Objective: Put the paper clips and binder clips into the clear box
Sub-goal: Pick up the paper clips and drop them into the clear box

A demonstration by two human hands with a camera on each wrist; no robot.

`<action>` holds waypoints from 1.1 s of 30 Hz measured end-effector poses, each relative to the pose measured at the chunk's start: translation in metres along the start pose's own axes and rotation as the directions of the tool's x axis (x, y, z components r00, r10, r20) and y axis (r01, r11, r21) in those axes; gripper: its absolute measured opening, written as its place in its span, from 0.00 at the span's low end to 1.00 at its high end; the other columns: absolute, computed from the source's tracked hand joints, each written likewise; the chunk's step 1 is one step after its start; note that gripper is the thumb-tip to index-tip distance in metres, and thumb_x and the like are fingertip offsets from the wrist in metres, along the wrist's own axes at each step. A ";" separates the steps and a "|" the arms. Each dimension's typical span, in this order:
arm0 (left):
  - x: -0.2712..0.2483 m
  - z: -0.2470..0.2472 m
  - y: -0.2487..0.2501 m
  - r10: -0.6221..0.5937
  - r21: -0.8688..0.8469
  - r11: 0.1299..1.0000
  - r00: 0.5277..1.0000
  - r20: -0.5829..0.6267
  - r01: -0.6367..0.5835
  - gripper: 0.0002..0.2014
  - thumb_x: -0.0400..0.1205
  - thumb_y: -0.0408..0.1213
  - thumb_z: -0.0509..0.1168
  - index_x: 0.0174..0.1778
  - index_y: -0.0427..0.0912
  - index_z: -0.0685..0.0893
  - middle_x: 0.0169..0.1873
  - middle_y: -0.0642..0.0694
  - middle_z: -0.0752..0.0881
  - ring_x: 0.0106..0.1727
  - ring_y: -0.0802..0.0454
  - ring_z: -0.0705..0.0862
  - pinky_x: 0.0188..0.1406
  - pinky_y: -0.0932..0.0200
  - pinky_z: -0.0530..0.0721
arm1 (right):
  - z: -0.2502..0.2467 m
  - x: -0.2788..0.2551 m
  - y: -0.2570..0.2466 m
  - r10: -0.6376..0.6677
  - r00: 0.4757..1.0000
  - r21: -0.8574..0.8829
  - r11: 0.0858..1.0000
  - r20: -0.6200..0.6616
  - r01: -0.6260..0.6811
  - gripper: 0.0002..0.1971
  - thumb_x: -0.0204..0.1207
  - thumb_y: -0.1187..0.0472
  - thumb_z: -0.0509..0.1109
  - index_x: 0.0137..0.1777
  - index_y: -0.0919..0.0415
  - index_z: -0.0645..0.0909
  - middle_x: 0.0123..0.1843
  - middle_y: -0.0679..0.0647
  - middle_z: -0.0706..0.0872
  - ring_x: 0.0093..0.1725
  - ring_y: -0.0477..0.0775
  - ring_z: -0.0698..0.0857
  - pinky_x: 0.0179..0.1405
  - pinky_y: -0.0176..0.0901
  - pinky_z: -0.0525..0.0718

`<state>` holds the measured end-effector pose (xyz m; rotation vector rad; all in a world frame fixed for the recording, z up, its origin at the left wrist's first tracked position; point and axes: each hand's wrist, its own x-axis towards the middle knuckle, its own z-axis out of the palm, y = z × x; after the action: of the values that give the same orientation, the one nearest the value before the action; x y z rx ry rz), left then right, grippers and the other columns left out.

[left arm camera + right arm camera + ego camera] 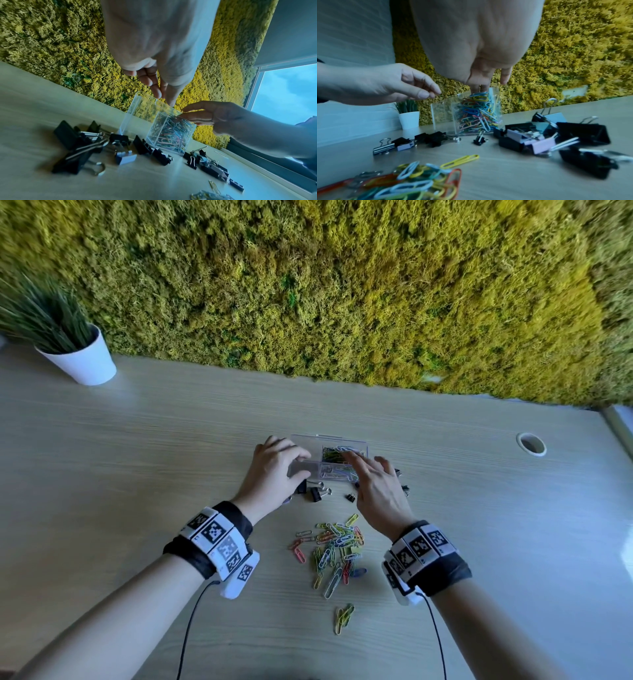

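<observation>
Crowded round the box, open desk beyond

The clear box (329, 457) is hemmed in: the left hand (274, 470) covers its left compartment, the right hand (375, 484) hangs over the right one. Binder clips (317, 494) lie scattered along its near side, and a heap of paper clips (334, 546) lies nearer still. The table (137, 446) is bare far left and right; the box's far side looks free, though partly hidden.

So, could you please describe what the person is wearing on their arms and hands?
Both hands, left hand and right hand, are bare, forearms unsleeved. Each wrist carries a black fabric wrap under a white band of black-and-white square markers. A thin black cable trails from each.
</observation>
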<state>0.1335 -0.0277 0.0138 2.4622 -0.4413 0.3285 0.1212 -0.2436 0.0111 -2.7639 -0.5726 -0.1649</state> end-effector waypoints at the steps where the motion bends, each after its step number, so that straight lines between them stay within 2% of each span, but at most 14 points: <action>1: -0.002 0.000 0.000 0.001 0.001 1.000 1.000 0.005 -0.001 0.12 0.69 0.38 0.77 0.46 0.45 0.86 0.40 0.54 0.82 0.46 0.49 0.76 0.47 0.47 0.76 | -0.001 0.000 0.004 0.014 1.000 0.006 1.000 -0.006 -0.014 0.34 0.68 0.72 0.66 0.76 0.59 0.64 0.72 0.57 0.77 0.71 0.55 0.75 0.74 0.56 0.63; 3: -0.004 0.001 0.000 0.004 0.005 1.000 1.000 0.016 -0.004 0.12 0.69 0.39 0.77 0.47 0.45 0.86 0.40 0.54 0.83 0.47 0.49 0.76 0.47 0.47 0.76 | -0.004 0.001 0.009 0.037 0.999 0.020 0.999 -0.034 -0.036 0.30 0.70 0.70 0.65 0.74 0.59 0.66 0.71 0.57 0.78 0.70 0.54 0.76 0.75 0.56 0.63; 5: -0.005 0.002 0.001 0.006 0.007 1.000 1.000 0.027 -0.006 0.12 0.70 0.39 0.77 0.47 0.45 0.86 0.40 0.53 0.83 0.47 0.49 0.76 0.47 0.48 0.75 | -0.007 0.003 0.008 0.036 0.997 0.041 0.999 -0.061 -0.034 0.32 0.67 0.73 0.65 0.73 0.61 0.67 0.70 0.58 0.78 0.70 0.56 0.76 0.74 0.57 0.64; 8: -0.006 0.004 0.004 0.017 -0.003 1.000 1.000 0.024 -0.017 0.11 0.69 0.38 0.77 0.47 0.44 0.87 0.40 0.53 0.83 0.47 0.49 0.76 0.46 0.48 0.75 | -0.005 0.003 -0.002 -0.005 1.000 0.038 0.999 0.000 0.005 0.37 0.65 0.74 0.67 0.76 0.61 0.65 0.74 0.58 0.75 0.74 0.55 0.72 0.77 0.58 0.61; 10: -0.008 0.005 0.008 0.030 -0.013 0.999 0.999 0.019 -0.030 0.11 0.69 0.39 0.76 0.46 0.45 0.87 0.39 0.53 0.83 0.47 0.49 0.77 0.46 0.48 0.75 | 0.000 0.002 -0.005 -0.012 0.999 0.037 0.999 0.037 0.011 0.38 0.64 0.76 0.64 0.77 0.59 0.63 0.76 0.56 0.72 0.76 0.53 0.69 0.79 0.55 0.57; 15: -0.014 0.004 0.009 0.059 0.013 0.998 0.997 0.056 -0.060 0.11 0.70 0.41 0.77 0.46 0.46 0.87 0.40 0.53 0.84 0.48 0.48 0.78 0.46 0.47 0.74 | -0.005 0.007 -0.002 0.001 1.000 0.070 0.998 -0.021 0.001 0.37 0.62 0.77 0.62 0.74 0.59 0.67 0.69 0.56 0.80 0.67 0.55 0.79 0.78 0.56 0.59; 20: -0.022 0.004 0.006 0.051 0.019 0.998 0.996 0.075 -0.052 0.11 0.69 0.40 0.77 0.46 0.45 0.87 0.40 0.54 0.84 0.48 0.48 0.78 0.48 0.46 0.75 | 0.002 0.004 -0.004 0.011 0.999 0.055 0.998 0.045 -0.014 0.37 0.64 0.76 0.64 0.76 0.60 0.63 0.73 0.58 0.76 0.72 0.54 0.74 0.80 0.55 0.54; 23: -0.026 0.004 0.006 0.056 0.031 0.998 0.995 0.083 -0.059 0.11 0.68 0.41 0.78 0.45 0.46 0.87 0.39 0.56 0.83 0.47 0.49 0.77 0.47 0.48 0.75 | -0.001 0.005 -0.002 0.008 0.999 0.079 0.997 0.049 -0.012 0.36 0.65 0.75 0.66 0.75 0.60 0.65 0.73 0.56 0.76 0.71 0.54 0.75 0.80 0.57 0.55; 26: -0.032 0.001 0.001 0.066 0.074 0.994 0.982 0.179 -0.081 0.14 0.67 0.48 0.78 0.44 0.48 0.87 0.39 0.57 0.85 0.45 0.51 0.77 0.47 0.50 0.74 | -0.007 -0.001 0.002 0.020 0.995 0.145 0.989 -0.101 -0.005 0.33 0.63 0.76 0.65 0.71 0.60 0.72 0.68 0.56 0.79 0.68 0.56 0.76 0.72 0.57 0.69; 28: -0.038 -0.002 -0.004 0.053 0.128 0.987 0.945 0.323 -0.099 0.17 0.65 0.55 0.76 0.45 0.52 0.86 0.39 0.58 0.85 0.46 0.53 0.76 0.48 0.52 0.70 | -0.011 -0.012 0.006 0.053 0.981 0.226 0.974 -0.188 -0.009 0.27 0.66 0.74 0.65 0.67 0.60 0.75 0.62 0.56 0.81 0.58 0.55 0.79 0.58 0.50 0.77; 29: -0.042 -0.004 -0.005 0.035 0.166 0.980 0.914 0.403 -0.111 0.19 0.65 0.59 0.75 0.46 0.53 0.86 0.40 0.60 0.85 0.47 0.54 0.74 0.49 0.52 0.68 | -0.014 -0.018 0.007 0.067 0.981 0.270 0.963 -0.180 -0.017 0.24 0.67 0.72 0.67 0.65 0.59 0.77 0.58 0.54 0.81 0.53 0.53 0.80 0.53 0.47 0.79; 31: -0.049 -0.005 -0.005 -0.013 0.253 0.957 0.846 0.533 -0.145 0.22 0.64 0.63 0.72 0.48 0.55 0.84 0.43 0.62 0.83 0.49 0.57 0.71 0.52 0.52 0.63 | -0.016 -0.032 0.011 0.087 0.996 0.285 0.955 -0.003 -0.082 0.23 0.67 0.68 0.74 0.63 0.58 0.79 0.53 0.52 0.79 0.45 0.48 0.78 0.48 0.43 0.80; 32: -0.052 -0.004 -0.004 -0.036 0.289 0.943 0.817 0.576 -0.163 0.22 0.64 0.64 0.72 0.48 0.55 0.84 0.44 0.62 0.83 0.50 0.57 0.70 0.52 0.52 0.61 | -0.014 -0.039 0.014 0.105 0.983 0.239 0.961 0.147 -0.139 0.26 0.65 0.64 0.78 0.65 0.58 0.78 0.54 0.51 0.78 0.44 0.46 0.76 0.49 0.43 0.80; 33: -0.054 -0.003 -0.002 -0.052 0.314 0.933 0.793 0.606 -0.179 0.22 0.64 0.63 0.72 0.48 0.55 0.83 0.44 0.62 0.82 0.50 0.57 0.69 0.52 0.52 0.60 | -0.010 -0.047 0.017 0.140 0.946 0.178 0.964 0.292 -0.197 0.32 0.63 0.60 0.80 0.68 0.58 0.76 0.56 0.52 0.77 0.45 0.46 0.75 0.50 0.42 0.80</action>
<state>0.0844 -0.0113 -0.0032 2.8890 -0.7923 -0.4284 0.0847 -0.2789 0.0081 -2.6312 -0.3883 0.3102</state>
